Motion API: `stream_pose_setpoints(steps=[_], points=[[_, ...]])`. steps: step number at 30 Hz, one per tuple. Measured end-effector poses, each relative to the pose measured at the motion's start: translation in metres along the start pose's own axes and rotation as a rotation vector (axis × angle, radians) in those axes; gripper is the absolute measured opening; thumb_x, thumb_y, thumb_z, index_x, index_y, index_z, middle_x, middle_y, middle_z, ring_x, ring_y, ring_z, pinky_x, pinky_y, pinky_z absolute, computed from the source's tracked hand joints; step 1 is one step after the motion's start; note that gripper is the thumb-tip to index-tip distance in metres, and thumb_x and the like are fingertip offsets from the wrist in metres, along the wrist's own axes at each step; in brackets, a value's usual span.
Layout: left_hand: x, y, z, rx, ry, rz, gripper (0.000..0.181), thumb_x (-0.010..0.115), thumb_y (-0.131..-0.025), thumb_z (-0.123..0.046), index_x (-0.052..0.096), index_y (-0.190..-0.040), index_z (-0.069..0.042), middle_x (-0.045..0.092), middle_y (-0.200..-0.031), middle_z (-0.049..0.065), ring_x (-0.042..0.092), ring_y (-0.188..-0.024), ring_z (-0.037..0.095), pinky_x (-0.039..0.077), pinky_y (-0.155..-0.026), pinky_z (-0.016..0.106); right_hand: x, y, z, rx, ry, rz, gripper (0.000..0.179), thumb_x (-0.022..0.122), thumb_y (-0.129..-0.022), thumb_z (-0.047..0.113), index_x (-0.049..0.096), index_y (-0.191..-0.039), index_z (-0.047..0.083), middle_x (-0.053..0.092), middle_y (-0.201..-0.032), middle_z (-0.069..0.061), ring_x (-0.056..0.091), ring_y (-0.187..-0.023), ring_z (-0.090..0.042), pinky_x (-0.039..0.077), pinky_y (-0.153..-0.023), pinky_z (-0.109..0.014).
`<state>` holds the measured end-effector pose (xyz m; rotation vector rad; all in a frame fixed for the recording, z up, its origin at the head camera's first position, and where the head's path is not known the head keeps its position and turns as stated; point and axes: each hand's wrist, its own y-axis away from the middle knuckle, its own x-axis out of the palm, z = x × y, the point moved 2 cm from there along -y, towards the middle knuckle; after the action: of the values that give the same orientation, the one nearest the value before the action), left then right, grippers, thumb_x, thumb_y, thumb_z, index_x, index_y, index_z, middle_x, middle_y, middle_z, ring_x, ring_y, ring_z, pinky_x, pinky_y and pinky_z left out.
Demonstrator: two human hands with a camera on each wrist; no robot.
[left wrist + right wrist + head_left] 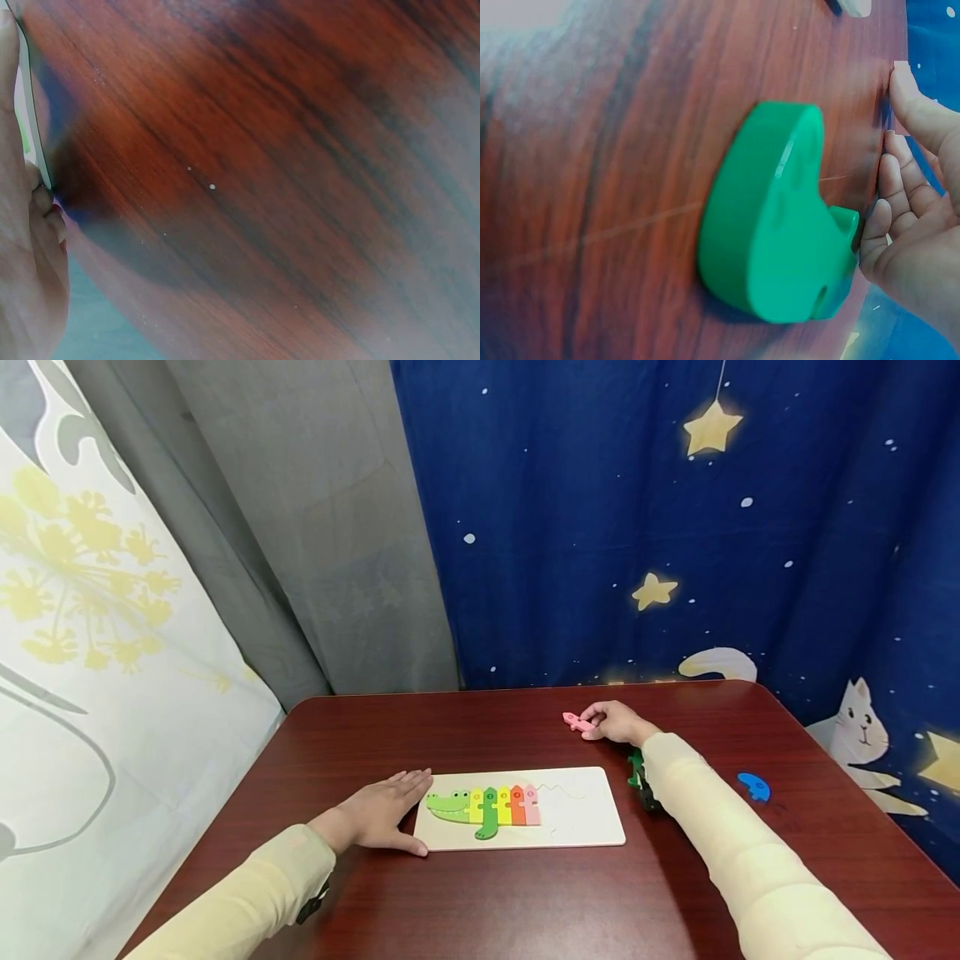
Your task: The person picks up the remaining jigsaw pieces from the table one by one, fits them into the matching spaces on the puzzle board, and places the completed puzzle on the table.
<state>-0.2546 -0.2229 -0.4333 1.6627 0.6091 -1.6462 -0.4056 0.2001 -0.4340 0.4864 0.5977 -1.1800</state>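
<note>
A pale wooden puzzle board (577,827) lies on the table, with a crocodile picture of coloured pieces along its left part. The green head piece (448,808) is at the left end and a pink piece (532,806) at the right end of the row. My left hand (386,810) rests with extended fingers at the board's left edge; in the left wrist view part of the hand (30,247) shows beside it. Beyond the board, my right hand (618,722) pinches a loose pink puzzle piece (574,722). That piece cannot be made out in the right wrist view.
A loose green piece (787,225) lies on the table under my right wrist, partly hidden by the forearm in the head view. Farther right is a blue piece (753,787). The dark red table (480,902) ends at a blue star-patterned curtain (555,527).
</note>
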Motion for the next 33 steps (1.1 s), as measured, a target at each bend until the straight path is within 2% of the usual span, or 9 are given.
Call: stream_pose_setpoints(steps=[12,19,26,33], points=[[0.001,0.001,-0.002,-0.003,0.004,0.001,0.116,0.041,-0.076,-0.087,0.023,-0.154,-0.003,0.020,-0.159,0.012,0.021,-0.145,0.026,0.021,-0.116,0.040,-0.002,0.004,0.001,0.002,-0.048,0.003,0.031,0.076,-0.084,0.006,0.065,-0.111,-0.001,0.060,-0.092,-0.010,0.052,-0.082,-0.022,0.045,-0.070,-0.028],[0.001,0.000,-0.001,-0.008,-0.001,-0.002,0.117,0.039,-0.075,-0.088,0.021,-0.155,-0.004,0.019,-0.160,0.010,0.019,-0.145,0.025,0.020,-0.116,0.039,-0.006,0.008,0.005,-0.015,-0.118,-0.034,0.033,0.075,-0.083,0.001,0.063,-0.113,-0.004,0.059,-0.092,-0.013,0.051,-0.082,-0.024,0.045,-0.070,-0.029],[0.001,0.000,0.000,0.004,0.002,-0.010,0.116,0.040,-0.076,-0.087,0.023,-0.154,-0.003,0.020,-0.159,0.012,0.020,-0.145,0.026,0.020,-0.116,0.039,-0.007,0.008,0.010,-0.075,-0.163,-0.060,0.034,0.077,-0.080,-0.001,0.063,-0.111,-0.005,0.060,-0.089,-0.011,0.053,-0.080,-0.023,0.045,-0.068,-0.026],[0.000,0.001,0.000,0.012,0.002,-0.006,0.116,0.041,-0.077,-0.086,0.023,-0.154,-0.003,0.020,-0.159,0.012,0.020,-0.145,0.026,0.019,-0.117,0.039,-0.008,0.011,0.018,-0.069,-0.179,-0.091,0.035,0.077,-0.081,0.001,0.063,-0.112,-0.004,0.061,-0.091,-0.011,0.054,-0.083,-0.024,0.046,-0.070,-0.027]])
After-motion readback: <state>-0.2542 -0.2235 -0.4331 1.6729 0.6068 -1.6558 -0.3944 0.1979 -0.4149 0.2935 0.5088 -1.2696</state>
